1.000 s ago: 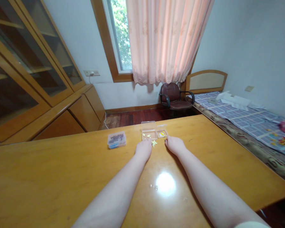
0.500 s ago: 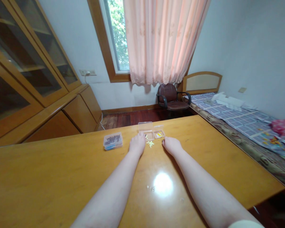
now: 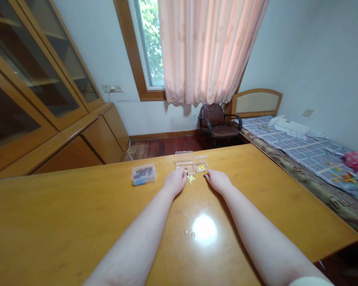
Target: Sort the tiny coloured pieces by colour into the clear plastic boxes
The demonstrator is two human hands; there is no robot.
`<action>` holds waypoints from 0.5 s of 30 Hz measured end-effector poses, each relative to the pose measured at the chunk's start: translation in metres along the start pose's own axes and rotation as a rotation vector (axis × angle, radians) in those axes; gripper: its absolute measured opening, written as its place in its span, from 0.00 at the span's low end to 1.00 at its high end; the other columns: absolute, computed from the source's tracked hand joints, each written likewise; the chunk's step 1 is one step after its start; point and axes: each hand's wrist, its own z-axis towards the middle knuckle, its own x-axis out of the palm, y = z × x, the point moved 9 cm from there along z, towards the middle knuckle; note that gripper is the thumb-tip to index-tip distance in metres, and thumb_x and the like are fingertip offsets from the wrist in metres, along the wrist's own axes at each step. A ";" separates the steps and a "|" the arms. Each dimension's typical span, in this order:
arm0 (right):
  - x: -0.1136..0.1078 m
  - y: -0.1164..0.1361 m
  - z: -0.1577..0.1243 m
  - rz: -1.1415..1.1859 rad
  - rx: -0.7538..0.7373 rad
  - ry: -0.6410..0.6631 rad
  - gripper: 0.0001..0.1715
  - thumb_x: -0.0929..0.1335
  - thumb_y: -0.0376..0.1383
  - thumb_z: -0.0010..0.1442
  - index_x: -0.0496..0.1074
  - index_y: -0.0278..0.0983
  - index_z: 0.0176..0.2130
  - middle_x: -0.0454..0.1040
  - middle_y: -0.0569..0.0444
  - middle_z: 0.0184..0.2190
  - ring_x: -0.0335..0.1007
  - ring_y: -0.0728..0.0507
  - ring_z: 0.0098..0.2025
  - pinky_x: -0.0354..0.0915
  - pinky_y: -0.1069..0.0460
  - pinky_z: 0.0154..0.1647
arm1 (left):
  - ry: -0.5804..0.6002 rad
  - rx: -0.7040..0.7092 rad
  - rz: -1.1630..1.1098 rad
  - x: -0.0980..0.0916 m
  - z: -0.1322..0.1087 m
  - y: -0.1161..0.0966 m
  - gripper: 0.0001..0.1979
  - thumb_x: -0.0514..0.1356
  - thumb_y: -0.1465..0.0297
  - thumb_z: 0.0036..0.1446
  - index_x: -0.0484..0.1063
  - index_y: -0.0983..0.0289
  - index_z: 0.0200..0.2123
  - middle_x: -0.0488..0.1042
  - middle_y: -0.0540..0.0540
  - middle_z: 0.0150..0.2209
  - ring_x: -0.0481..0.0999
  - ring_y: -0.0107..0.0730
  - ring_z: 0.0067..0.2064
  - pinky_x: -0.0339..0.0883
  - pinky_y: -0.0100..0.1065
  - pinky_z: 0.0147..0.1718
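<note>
My left hand (image 3: 175,182) rests at the near left corner of an open clear plastic box (image 3: 191,168), fingers curled together. A few pale yellow bits show at its fingertips; whether they are gripped I cannot make out. The box's see-through lid (image 3: 184,156) stands raised at the back. Just right of that hand, a small heap of pale yellow pieces (image 3: 191,179) lies loose on the table. My right hand (image 3: 218,181) is closed beside the near right corner of a smaller clear box (image 3: 207,170), which holds yellow and white items. Anything inside its fingers is hidden.
A clear box of dark pieces (image 3: 143,174) sits on the wooden table (image 3: 62,222) to the left. Small transparent bits (image 3: 193,234) lie nearer me, beside a bright reflection. Beyond the far edge are an office chair (image 3: 216,121) and a bed (image 3: 301,151).
The view has shifted slightly. My left hand has turned a little inward, to the right, towards the pale yellow heap. My right hand stays beside the smaller box.
</note>
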 end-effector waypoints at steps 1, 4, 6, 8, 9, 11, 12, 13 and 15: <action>0.000 0.000 0.000 0.000 -0.007 -0.005 0.20 0.57 0.45 0.64 0.69 0.36 0.42 0.76 0.46 0.37 0.72 0.40 0.38 0.61 0.51 0.37 | 0.003 0.014 -0.007 0.000 0.000 -0.001 0.15 0.48 0.69 0.61 0.66 0.61 0.50 0.73 0.57 0.47 0.73 0.34 0.45 0.64 0.32 0.44; -0.002 0.000 0.001 0.031 -0.020 -0.042 0.20 0.56 0.45 0.64 0.69 0.37 0.39 0.76 0.47 0.35 0.72 0.41 0.36 0.59 0.52 0.34 | 0.004 0.038 -0.020 0.000 0.000 -0.003 0.15 0.48 0.69 0.61 0.67 0.61 0.49 0.74 0.56 0.45 0.74 0.33 0.43 0.64 0.32 0.43; -0.006 -0.003 0.002 0.088 -0.011 -0.105 0.19 0.56 0.44 0.65 0.68 0.37 0.37 0.75 0.48 0.34 0.70 0.43 0.33 0.56 0.53 0.31 | 0.001 0.036 -0.027 0.000 0.000 -0.002 0.15 0.49 0.69 0.61 0.67 0.61 0.49 0.74 0.56 0.45 0.74 0.33 0.43 0.65 0.32 0.43; -0.012 -0.008 0.004 0.170 0.023 -0.193 0.18 0.56 0.43 0.64 0.68 0.37 0.35 0.74 0.50 0.31 0.68 0.45 0.31 0.53 0.54 0.29 | 0.003 0.029 -0.030 0.000 0.001 -0.001 0.15 0.49 0.69 0.61 0.67 0.61 0.50 0.74 0.56 0.45 0.74 0.33 0.43 0.65 0.32 0.43; -0.014 -0.011 0.006 0.225 0.045 -0.239 0.18 0.56 0.43 0.64 0.67 0.37 0.33 0.74 0.51 0.30 0.66 0.46 0.29 0.52 0.54 0.28 | 0.004 0.026 -0.031 0.001 0.001 -0.001 0.15 0.49 0.69 0.61 0.67 0.61 0.50 0.74 0.56 0.45 0.74 0.33 0.43 0.65 0.32 0.43; -0.016 -0.020 0.009 0.362 0.096 -0.326 0.19 0.56 0.44 0.64 0.65 0.37 0.29 0.71 0.53 0.26 0.63 0.47 0.27 0.50 0.54 0.26 | 0.004 0.025 -0.029 0.003 0.001 -0.001 0.16 0.49 0.69 0.61 0.67 0.61 0.50 0.75 0.56 0.45 0.74 0.33 0.43 0.65 0.32 0.44; -0.016 -0.025 0.011 0.437 0.120 -0.367 0.20 0.56 0.44 0.64 0.64 0.37 0.27 0.69 0.54 0.24 0.61 0.48 0.26 0.49 0.55 0.26 | 0.004 0.030 -0.027 0.004 0.002 -0.001 0.16 0.48 0.69 0.61 0.67 0.61 0.50 0.74 0.56 0.46 0.74 0.34 0.43 0.65 0.33 0.44; -0.015 -0.031 0.013 0.506 0.144 -0.404 0.20 0.56 0.45 0.63 0.62 0.37 0.26 0.67 0.56 0.22 0.59 0.48 0.25 0.49 0.55 0.25 | 0.004 0.036 -0.024 0.005 0.002 -0.003 0.16 0.48 0.69 0.61 0.68 0.60 0.50 0.74 0.56 0.46 0.74 0.34 0.44 0.65 0.33 0.44; -0.012 -0.041 0.017 0.612 0.181 -0.468 0.21 0.56 0.45 0.62 0.60 0.38 0.23 0.64 0.57 0.20 0.57 0.49 0.24 0.48 0.55 0.25 | 0.010 0.053 -0.019 0.007 0.001 -0.007 0.16 0.48 0.70 0.61 0.68 0.60 0.49 0.74 0.55 0.46 0.73 0.35 0.45 0.64 0.33 0.45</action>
